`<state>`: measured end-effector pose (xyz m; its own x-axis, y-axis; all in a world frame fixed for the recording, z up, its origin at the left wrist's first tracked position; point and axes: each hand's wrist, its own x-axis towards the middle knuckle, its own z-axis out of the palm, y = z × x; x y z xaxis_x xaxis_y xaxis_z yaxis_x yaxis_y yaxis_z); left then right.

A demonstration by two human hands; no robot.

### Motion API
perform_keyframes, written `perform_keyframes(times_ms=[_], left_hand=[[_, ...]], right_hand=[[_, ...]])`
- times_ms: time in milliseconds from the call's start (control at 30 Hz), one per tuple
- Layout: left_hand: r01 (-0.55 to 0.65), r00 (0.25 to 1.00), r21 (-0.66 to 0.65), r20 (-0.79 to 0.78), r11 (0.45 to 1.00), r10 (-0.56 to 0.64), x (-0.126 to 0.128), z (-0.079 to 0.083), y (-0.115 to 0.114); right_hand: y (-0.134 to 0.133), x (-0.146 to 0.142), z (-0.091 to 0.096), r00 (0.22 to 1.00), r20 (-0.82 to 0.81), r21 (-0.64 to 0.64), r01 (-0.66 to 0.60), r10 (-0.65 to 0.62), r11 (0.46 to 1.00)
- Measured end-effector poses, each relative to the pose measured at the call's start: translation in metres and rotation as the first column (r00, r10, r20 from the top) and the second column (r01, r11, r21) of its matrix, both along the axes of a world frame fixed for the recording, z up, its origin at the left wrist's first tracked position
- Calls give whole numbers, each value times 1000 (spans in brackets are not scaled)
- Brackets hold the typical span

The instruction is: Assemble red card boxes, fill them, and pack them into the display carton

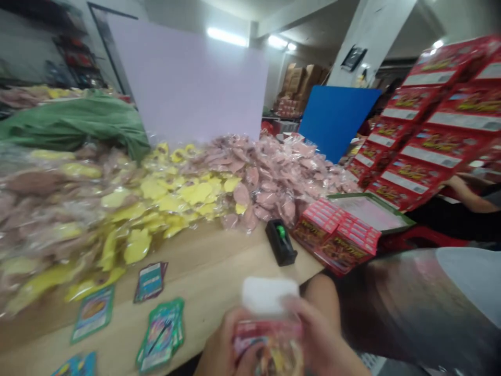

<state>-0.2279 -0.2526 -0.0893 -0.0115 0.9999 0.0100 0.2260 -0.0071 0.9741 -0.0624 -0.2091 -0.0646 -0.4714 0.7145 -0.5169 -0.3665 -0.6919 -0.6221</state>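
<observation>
Low at the front edge of the table, a small red printed box [270, 334] with a raised white flap [270, 295] sits between my hands. My left hand [225, 339] wraps round the box's left side, and my right hand [323, 334] grips the right side, its fingers near the flap. Motion blurs both hands and the box. Left of them lie a stack of green-bordered cards [161, 334], a smaller stack of cards [151, 282] and a single card [93, 313]. More blue cards [76, 365] are cut off by the bottom edge.
A black tape dispenser [281, 243] stands beyond my hands, beside a block of red boxes [336, 237]. Clear-wrapped pink pieces [270, 183] and yellow pieces [156, 193] heap across the back. Tall stacked red cartons [426, 130] and another person's arm [473, 196] are at right.
</observation>
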Motion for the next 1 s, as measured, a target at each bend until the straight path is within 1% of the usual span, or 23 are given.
perform_keyframes(times_ms=[67,100,133,167,200,233,267,300,367,533,567,600,633,667,700,767,800,833,867,900,933,967,1000], left_hand=[[113,992,-87,71,990,-107,0,-8,3],[130,988,-122,97,984,-119,0,-12,5],[125,987,-153,116,980,-108,0,-16,6],[109,988,-178,127,978,-87,0,-19,6],[90,990,-196,127,976,-66,0,-22,5],[78,992,-215,114,974,-54,0,-23,4],[72,995,-236,90,969,-52,0,-22,2],[71,997,-251,59,965,-58,-1,-21,-1],[85,996,-252,-3,964,-88,-3,-17,-5],[96,994,-195,-22,976,-103,-12,-12,-13],[94,995,-185,-13,978,-98,-13,-13,-15],[96,995,-177,-1,980,-98,-13,-14,-17],[100,995,-170,16,980,-98,-13,-16,-18],[105,994,-163,39,981,-100,-12,-18,-18],[106,992,-158,80,982,-94,-11,-20,-18],[101,971,-172,229,980,-60,-11,-22,-16],[126,946,-192,318,973,-60,-14,-21,-13],[195,914,-204,393,959,-102,-19,-18,-9],[282,885,-196,432,939,-175,-26,-12,-5],[355,873,-164,411,920,-263,-36,-4,1],[375,888,-102,325,921,-326,-48,4,8],[339,925,-5,183,941,-332,-59,13,16],[252,966,133,19,959,-257,-69,21,25]], right_hand=[[9,0,0,991,123,60,-65,57,996],[15,1,3,975,179,147,-158,131,976],[21,2,7,944,234,257,-292,234,921],[26,3,13,890,295,365,-440,346,820],[30,4,19,819,367,433,-571,441,698],[33,4,25,749,443,457,-661,492,595],[34,3,30,701,511,455,-711,497,536],[34,1,33,677,564,442,-731,472,521],[31,-4,34,664,613,408,-730,428,549],[31,-14,28,653,606,332,-727,455,600],[33,-15,30,651,608,332,-728,454,600],[35,-17,34,638,613,333,-743,466,580],[36,-18,39,607,625,335,-777,492,532],[35,-21,44,557,651,342,-822,515,456],[32,-23,49,493,694,348,-868,525,355],[20,-29,53,388,797,355,-921,463,160],[13,-30,51,373,839,361,-926,397,108],[6,-29,46,391,862,377,-920,323,106],[1,-26,39,435,869,404,-899,237,167],[1,-20,30,488,864,438,-851,125,288],[7,-11,20,522,853,469,-754,-14,459],[18,1,11,516,842,488,-606,-156,628],[34,13,3,467,840,487,-424,-276,764]])
